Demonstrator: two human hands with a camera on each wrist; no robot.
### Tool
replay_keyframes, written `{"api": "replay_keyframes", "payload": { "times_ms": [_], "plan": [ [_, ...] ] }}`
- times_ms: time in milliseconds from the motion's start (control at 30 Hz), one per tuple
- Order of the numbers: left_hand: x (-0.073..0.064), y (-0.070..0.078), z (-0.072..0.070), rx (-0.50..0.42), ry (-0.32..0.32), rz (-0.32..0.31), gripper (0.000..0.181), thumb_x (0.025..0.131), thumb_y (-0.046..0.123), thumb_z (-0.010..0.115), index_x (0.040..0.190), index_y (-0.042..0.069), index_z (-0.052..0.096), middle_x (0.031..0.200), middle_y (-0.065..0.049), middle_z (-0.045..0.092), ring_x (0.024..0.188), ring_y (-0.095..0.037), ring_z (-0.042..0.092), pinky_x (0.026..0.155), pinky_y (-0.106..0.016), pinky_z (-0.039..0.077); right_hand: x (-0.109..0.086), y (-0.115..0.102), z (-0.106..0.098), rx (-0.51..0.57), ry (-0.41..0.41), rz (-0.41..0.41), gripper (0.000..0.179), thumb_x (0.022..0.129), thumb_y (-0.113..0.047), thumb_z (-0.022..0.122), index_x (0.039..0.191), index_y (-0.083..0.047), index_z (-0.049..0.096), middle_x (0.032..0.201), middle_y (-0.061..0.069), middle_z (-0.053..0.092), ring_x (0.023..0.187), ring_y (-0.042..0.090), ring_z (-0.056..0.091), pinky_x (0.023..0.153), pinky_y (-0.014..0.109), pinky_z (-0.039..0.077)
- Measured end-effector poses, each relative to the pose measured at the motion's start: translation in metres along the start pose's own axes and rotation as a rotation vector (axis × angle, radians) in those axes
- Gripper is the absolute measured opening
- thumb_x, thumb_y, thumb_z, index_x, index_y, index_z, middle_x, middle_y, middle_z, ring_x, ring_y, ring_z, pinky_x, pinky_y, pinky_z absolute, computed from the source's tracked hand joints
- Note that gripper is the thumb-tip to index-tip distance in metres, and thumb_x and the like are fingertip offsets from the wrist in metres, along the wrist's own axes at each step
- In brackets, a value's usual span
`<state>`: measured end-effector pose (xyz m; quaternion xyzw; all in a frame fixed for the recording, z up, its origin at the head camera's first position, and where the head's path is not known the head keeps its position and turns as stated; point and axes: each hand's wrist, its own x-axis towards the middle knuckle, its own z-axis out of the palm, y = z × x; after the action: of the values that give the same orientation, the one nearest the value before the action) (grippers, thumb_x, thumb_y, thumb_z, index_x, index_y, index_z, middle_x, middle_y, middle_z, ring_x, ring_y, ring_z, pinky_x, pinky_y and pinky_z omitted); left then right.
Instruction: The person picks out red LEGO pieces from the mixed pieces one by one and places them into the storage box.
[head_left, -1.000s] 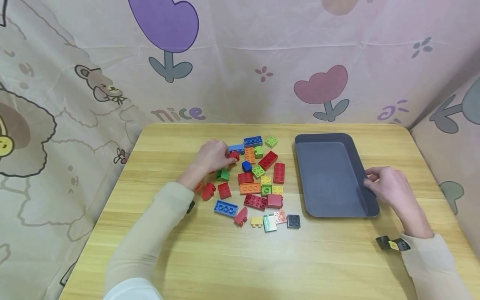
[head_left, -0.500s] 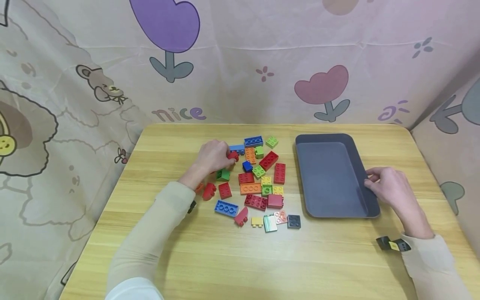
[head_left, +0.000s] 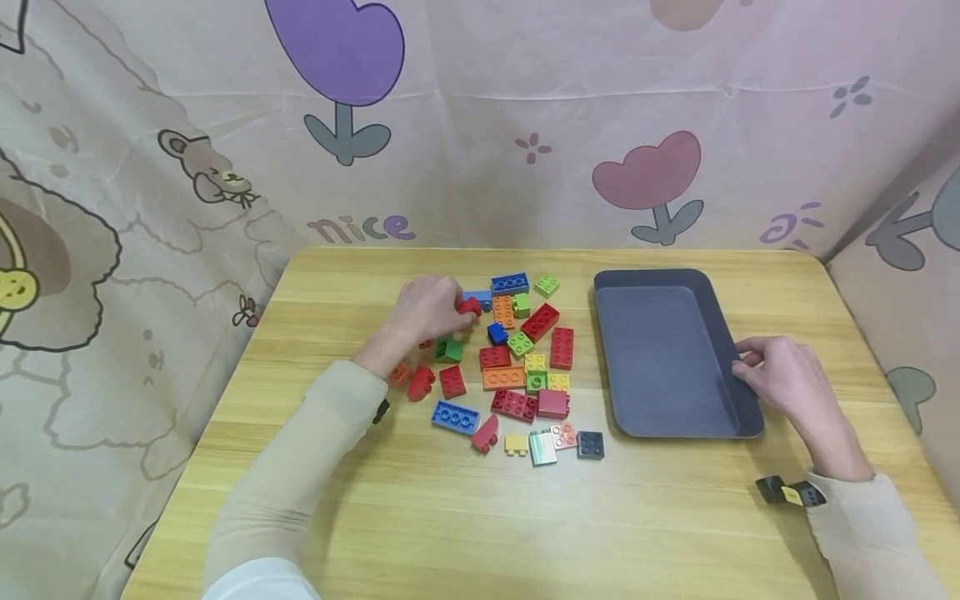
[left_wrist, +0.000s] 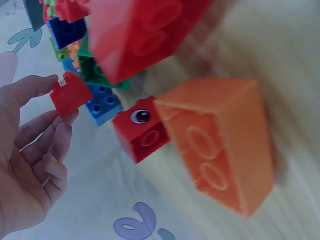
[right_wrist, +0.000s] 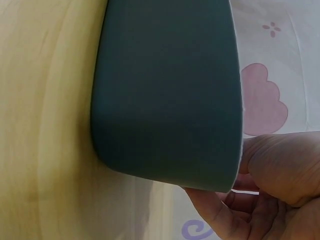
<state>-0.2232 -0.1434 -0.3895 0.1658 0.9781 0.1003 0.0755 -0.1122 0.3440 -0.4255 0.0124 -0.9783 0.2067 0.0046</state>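
Observation:
My left hand [head_left: 429, 310] pinches a small red brick [left_wrist: 70, 94] between thumb and fingers, at the far left of a spread of toy bricks. Near that hand lie a light blue brick [left_wrist: 104, 106], a green brick [head_left: 449, 349] and a red brick with a printed eye [left_wrist: 141, 129]. An orange brick [left_wrist: 220, 142] looms close to the left wrist camera. Over on the right, my right hand [head_left: 783, 375] grips the rim of a dark grey tray [head_left: 667, 358], thumb on one side of the wall and fingers on the other. Nothing lies in the tray.
Several bricks in red, yellow, green, blue and orange lie loose between the left hand and the tray, among them a black brick [head_left: 590, 445] nearest the tray's front corner. A patterned cloth [head_left: 480, 125] hangs behind the wooden table [head_left: 480, 525].
The left hand has risen slightly with the red brick between its fingers. The right hand keeps its hold on the tray, and the head view has shifted a little.

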Motion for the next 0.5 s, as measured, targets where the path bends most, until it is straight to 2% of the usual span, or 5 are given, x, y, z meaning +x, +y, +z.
{"api": "replay_keyframes", "payload": {
  "times_ms": [133, 267, 400, 500],
  "plan": [
    [0.0, 0.006, -0.007, -0.019, 0.012, 0.004, 0.027, 0.095, 0.038, 0.076, 0.078, 0.016, 0.075, 0.061, 0.001, 0.061, 0.057, -0.015, 0.052, 0.056, -0.027, 0.036, 0.001, 0.0, 0.0, -0.002, 0.002, -0.004, 0.029, 0.088, -0.007, 0.071, 0.11, 0.012, 0.072, 0.088, 0.024, 0.077, 0.079, 0.043, 0.07, 0.064, 0.036, 0.041],
    [0.001, 0.015, -0.014, -0.016, -0.009, 0.016, 0.026, 0.095, 0.038, 0.075, 0.078, 0.018, 0.073, 0.064, 0.001, 0.063, 0.059, -0.016, 0.055, 0.057, -0.027, 0.038, 0.001, 0.0, 0.001, -0.005, 0.005, -0.009, 0.029, 0.088, -0.007, 0.072, 0.11, 0.012, 0.072, 0.088, 0.023, 0.077, 0.079, 0.044, 0.07, 0.064, 0.037, 0.042],
    [0.004, 0.028, -0.02, -0.007, -0.005, 0.034, 0.034, 0.096, 0.039, 0.074, 0.07, 0.019, 0.066, 0.061, 0.002, 0.055, 0.06, -0.017, 0.054, 0.057, -0.028, 0.037, 0.001, 0.001, 0.0, -0.002, 0.006, -0.009, 0.03, 0.088, -0.007, 0.072, 0.111, 0.012, 0.072, 0.087, 0.023, 0.077, 0.077, 0.042, 0.07, 0.063, 0.035, 0.042],
    [0.007, 0.039, -0.024, 0.02, 0.017, 0.06, 0.04, 0.097, 0.04, 0.072, 0.066, 0.018, 0.061, 0.058, 0.002, 0.048, 0.057, -0.018, 0.052, 0.056, -0.029, 0.034, 0.0, 0.002, 0.0, 0.003, 0.003, -0.01, 0.031, 0.088, -0.008, 0.072, 0.112, 0.012, 0.072, 0.087, 0.022, 0.078, 0.078, 0.043, 0.07, 0.063, 0.039, 0.044]
  ]
}}
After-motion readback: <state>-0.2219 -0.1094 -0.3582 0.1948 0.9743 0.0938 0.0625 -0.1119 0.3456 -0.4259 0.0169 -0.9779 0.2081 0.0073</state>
